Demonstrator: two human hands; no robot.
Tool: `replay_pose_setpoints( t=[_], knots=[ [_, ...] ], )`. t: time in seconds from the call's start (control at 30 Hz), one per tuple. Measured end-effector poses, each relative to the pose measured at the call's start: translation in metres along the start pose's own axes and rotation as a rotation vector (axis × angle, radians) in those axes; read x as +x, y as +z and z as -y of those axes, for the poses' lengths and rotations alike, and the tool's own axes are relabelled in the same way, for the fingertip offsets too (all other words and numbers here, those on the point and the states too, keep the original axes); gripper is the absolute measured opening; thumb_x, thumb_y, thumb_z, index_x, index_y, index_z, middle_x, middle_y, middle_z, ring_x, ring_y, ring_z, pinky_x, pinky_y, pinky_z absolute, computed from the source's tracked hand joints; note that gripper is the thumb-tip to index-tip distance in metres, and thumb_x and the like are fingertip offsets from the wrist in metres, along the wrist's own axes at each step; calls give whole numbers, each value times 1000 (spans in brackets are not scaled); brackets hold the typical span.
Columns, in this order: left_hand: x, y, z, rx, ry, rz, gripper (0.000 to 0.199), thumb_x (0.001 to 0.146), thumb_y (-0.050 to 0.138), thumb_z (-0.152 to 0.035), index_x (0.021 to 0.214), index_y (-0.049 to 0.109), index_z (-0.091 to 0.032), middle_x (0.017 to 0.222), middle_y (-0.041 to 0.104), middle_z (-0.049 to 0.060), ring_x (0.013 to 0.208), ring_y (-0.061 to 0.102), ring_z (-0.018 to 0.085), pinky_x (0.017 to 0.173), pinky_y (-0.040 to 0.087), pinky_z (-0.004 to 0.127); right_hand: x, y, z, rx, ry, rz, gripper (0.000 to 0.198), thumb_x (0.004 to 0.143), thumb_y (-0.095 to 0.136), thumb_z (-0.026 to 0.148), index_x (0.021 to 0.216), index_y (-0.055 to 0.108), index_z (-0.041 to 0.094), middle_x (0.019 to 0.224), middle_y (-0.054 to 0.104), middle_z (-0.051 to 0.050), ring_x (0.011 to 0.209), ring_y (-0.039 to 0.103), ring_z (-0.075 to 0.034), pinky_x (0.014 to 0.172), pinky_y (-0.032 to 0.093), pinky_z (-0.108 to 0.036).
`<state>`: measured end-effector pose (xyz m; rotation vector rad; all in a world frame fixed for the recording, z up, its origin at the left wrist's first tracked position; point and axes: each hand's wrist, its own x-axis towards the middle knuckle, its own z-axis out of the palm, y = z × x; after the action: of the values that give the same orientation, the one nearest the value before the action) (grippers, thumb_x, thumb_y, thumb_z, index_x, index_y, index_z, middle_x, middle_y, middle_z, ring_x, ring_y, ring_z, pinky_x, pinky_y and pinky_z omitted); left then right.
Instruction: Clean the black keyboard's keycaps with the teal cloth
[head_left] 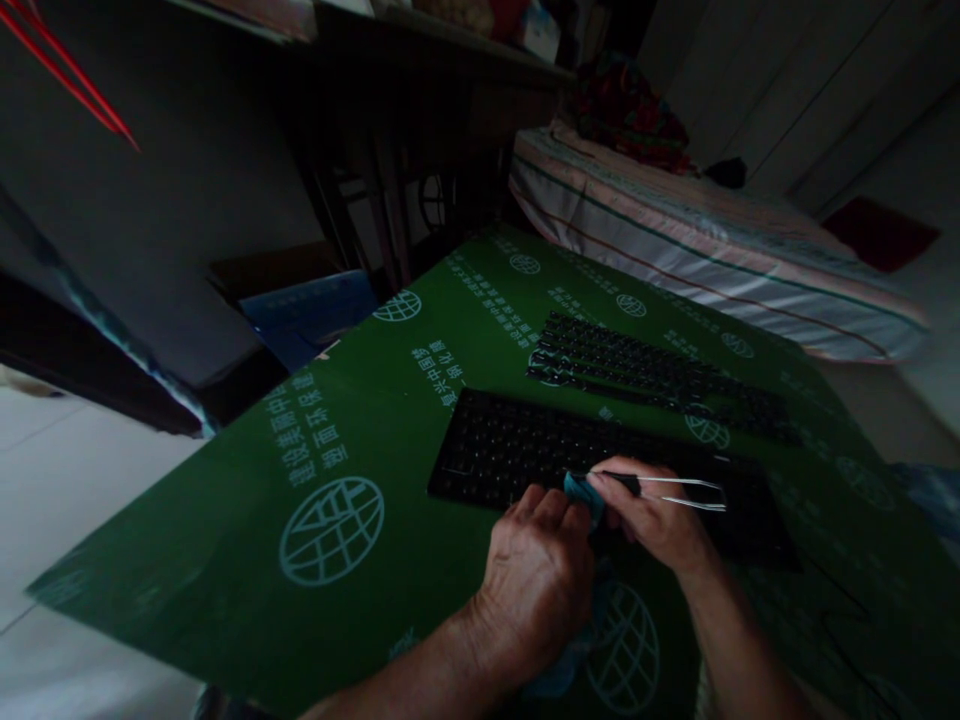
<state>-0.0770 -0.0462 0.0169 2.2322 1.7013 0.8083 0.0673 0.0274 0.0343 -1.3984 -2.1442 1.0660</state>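
Head view: dim room. Black keyboard base (510,440) lies on a green printed tabletop (420,430), angled, its left end farther away than its right. Loose black keycaps (637,365) sit off it in rows on the far side, just beyond its back edge.

Right hand (649,510): fingers and thumb grasping the black grip of a wire keycap puller (686,490). Grip lies along thumb and index; the bent metal wires stick out past the knuckles to the right, above the right part of the base and apart from the keycaps. The dark front end of the tool meets a teal cloth (582,490), bunched between the two hands. Exact contact there is too dark to call.

Left hand (544,565): knuckles up, fingers curled at the near edge of the base, left of the cloth and against it. Fingertips hidden, so can't tell whether they're pinching the cloth. Most of the exposed base is left of and beyond the fingers; the right part runs under and past the right hand.

Thin cable (840,590) on the tabletop, right of the right forearm. Striped bed (712,230) behind, blue box (307,310) off the left edge.
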Motion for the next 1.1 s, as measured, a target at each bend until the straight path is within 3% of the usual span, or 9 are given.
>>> replay_pose_setpoints(
  t=[0.33, 0.53, 0.77, 0.93, 1.1],
  knots=[
    [0, -6, -1, 0, -3, -31, 13, 71, 46, -6, 73, 52, -17, 69, 55, 2, 63, 48, 18, 59, 47, 31, 7, 6, 3, -39, -61, 31, 29, 86, 47, 38, 76, 64, 17, 52, 54, 2, 50, 51, -11, 51, 41, -20],
    [0, -5, -3, -8, 12, -18, 13, 73, 45, -6, 75, 52, -17, 70, 55, 2, 64, 48, 18, 62, 48, 32, 5, 2, 2, -76, -53, 42, 28, 86, 47, 37, 76, 64, 17, 50, 52, 3, 47, 49, -10, 49, 40, -20],
    [0, -4, -1, -13, -1, -39, 13, 74, 44, -7, 74, 51, -17, 68, 54, 2, 63, 47, 17, 62, 48, 32, 7, 10, 6, -22, -58, 18, 26, 85, 48, 36, 78, 65, 18, 66, 64, -2, 58, 58, -13, 53, 44, -20],
    [0, -5, -1, -15, 23, -45, 14, 74, 43, -6, 73, 51, -18, 67, 53, 1, 62, 46, 18, 59, 47, 32, 5, 5, 6, -74, -62, 30, 27, 85, 48, 37, 76, 65, 18, 58, 61, 0, 50, 54, -12, 52, 44, -21],
    [-1, -5, -2, 8, -5, -44, 14, 76, 43, -7, 72, 51, -17, 68, 54, 2, 62, 46, 18, 59, 47, 32, 5, 10, 3, -46, -111, -19, 25, 86, 47, 34, 77, 65, 19, 71, 69, -3, 64, 63, -14, 56, 47, -20]
  ],
)
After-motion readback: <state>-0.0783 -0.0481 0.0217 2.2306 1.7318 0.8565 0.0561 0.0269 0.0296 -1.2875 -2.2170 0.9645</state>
